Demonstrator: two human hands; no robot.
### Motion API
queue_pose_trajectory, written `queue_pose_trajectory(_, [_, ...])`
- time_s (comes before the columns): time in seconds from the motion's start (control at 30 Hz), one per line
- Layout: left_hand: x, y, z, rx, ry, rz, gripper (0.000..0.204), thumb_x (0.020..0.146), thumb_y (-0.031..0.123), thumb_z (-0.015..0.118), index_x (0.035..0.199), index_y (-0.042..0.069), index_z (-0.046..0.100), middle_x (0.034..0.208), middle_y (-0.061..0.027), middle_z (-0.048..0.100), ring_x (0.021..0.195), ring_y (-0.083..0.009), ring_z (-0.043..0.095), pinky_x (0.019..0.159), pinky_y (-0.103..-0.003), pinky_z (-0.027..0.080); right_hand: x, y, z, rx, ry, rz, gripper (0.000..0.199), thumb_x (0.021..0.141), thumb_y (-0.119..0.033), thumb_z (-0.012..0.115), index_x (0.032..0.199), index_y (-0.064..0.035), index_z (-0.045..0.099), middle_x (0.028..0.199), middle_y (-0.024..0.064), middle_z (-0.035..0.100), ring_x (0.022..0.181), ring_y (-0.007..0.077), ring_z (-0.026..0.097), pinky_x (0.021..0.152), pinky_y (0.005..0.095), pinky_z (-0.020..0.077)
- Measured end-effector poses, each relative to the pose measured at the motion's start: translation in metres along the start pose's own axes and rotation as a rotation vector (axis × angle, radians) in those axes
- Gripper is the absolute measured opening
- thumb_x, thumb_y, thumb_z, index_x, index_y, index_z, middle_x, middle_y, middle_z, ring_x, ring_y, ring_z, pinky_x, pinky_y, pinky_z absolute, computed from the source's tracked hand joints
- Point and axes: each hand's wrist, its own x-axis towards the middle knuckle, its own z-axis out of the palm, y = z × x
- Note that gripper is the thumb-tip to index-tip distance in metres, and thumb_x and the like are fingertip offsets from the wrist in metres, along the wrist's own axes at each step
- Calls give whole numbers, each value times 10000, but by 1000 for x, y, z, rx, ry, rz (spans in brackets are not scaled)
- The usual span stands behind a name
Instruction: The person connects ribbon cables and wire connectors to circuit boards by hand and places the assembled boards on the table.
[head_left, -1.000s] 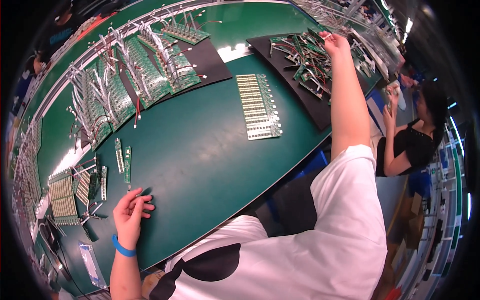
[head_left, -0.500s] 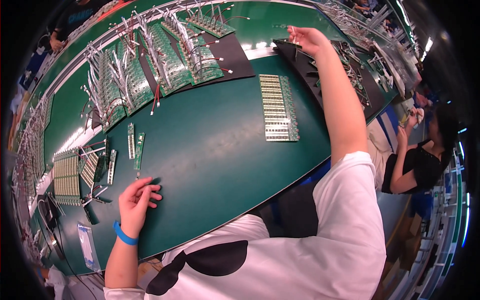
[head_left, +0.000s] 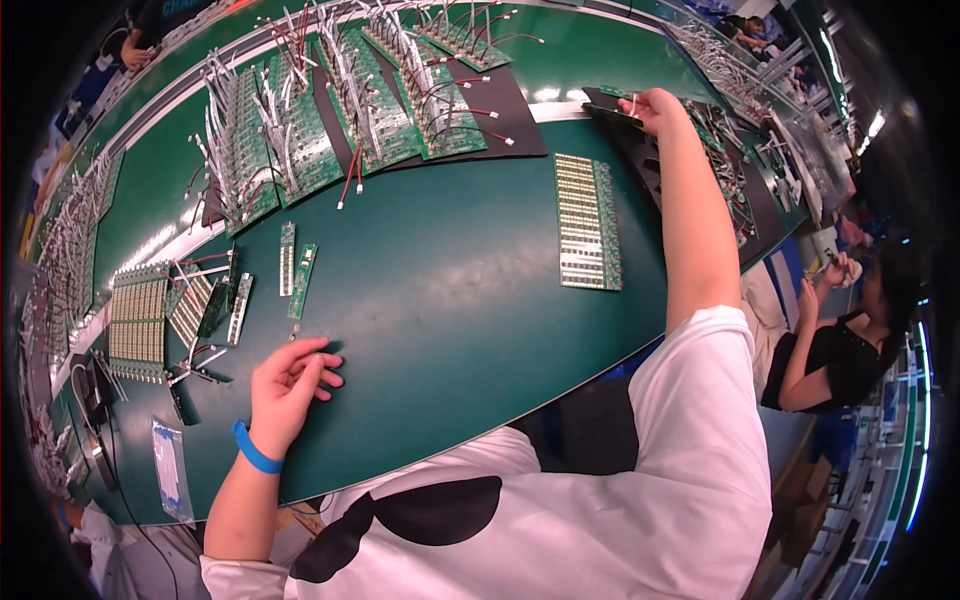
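My left hand rests over the green tabletop with its fingers loosely curled and apart, holding nothing. Just beyond it are a small pale part and two narrow circuit board strips, one with white components and one mostly green. My right hand reaches to the far right, over a black mat with a pile of loose circuit strips. Its fingers are pinched together beside a dark thin strip; whatever lies between them is too small to tell. Left of my right forearm lies a panel of joined strips.
Wired circuit boards with upright white cables stand on black mats at the back. To the left are a board panel, loose wired strips and a clear plastic bag. A seated person works at the right.
My right hand has come down slightly toward the strips on the mat; the blurred strip near its fingertips is no longer raised there. The whole view has shifted a little; my left hand stays loosely curled.
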Motion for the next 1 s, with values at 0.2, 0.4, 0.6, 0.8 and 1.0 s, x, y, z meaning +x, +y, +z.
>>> queue_pose_trajectory(0.2, [2,0,0,-15,-3,-17,232,889,47,511,1106,-29,545,900,-127,647,731,-150,636,588,-226,493,16,-9,-26,310,4,111,171,860,50,340,1018,110,363,974,233,434,731,399,596,623,480,543])
queue_pose_trajectory(0.4, [3,0,1,-18,-29,3,215,892,41,504,1089,-32,547,897,-131,645,720,-154,632,589,-227,492,-5,-11,-16,-361,233,-158,227,842,-2,401,1045,98,402,923,250,523,636,342,628,511,393,558])
queue_pose_trajectory(0.6, [2,-4,-1,27,0,22,200,896,34,498,1079,-30,544,901,-141,643,705,-157,630,561,-218,492,-57,-15,16,-1422,436,-656,212,724,-158,559,754,27,658,816,232,643,804,341,646,749,402,519])
queue_pose_trajectory(0.8, [3,-4,2,43,4,22,197,898,38,499,1078,-26,545,897,-139,644,704,-145,630,557,-210,490,-148,6,-12,-1418,561,-1189,252,779,-260,565,828,-30,655,843,140,649,839,357,598,737,462,469])
queue_pose_trajectory(1.0, [2,-4,7,106,20,55,182,903,51,497,1064,-14,551,895,-122,645,687,-126,621,540,-196,475,-168,25,-112,-1556,878,-660,595,778,-522,551,1269,-195,470,1314,162,421,1244,405,311,1003,551,219])
